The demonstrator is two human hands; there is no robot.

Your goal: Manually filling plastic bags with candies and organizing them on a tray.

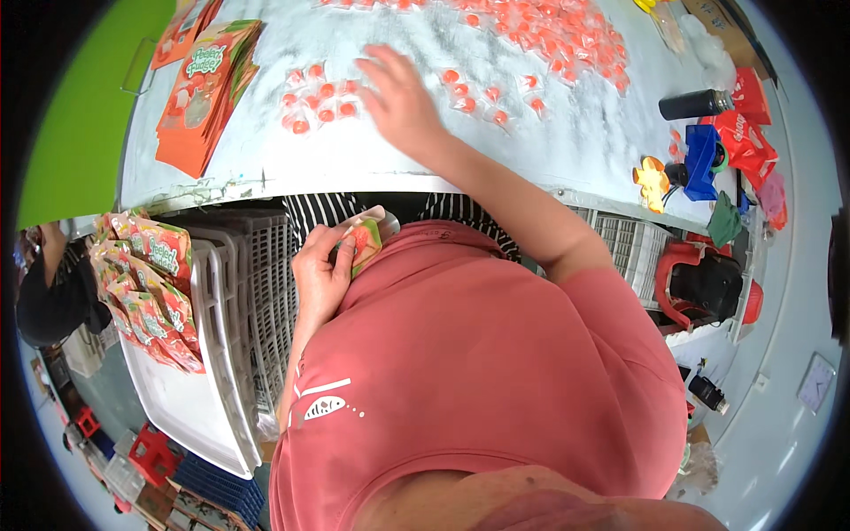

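Close against my body, below the table's front edge, my left hand (320,270) grips a red and green printed pouch (365,241). The pouch's mouth seems to gape, but what is inside is hidden. Over the white table (301,164) reaches my right hand (403,102), its fingers spread and no object visible in it. Just left of those fingers lies a small group of clear-wrapped red candies (312,108). Several more wrapped candies (465,103) are scattered to the right of that hand.
A large candy pile (567,40) covers the far right. Stacked flat pouches (199,106) lie at the table's left. Filled pouches (150,283) sit in a white crate (173,416) on my left. A black bottle (691,104) and blue tape dispenser (702,159) stand at right.
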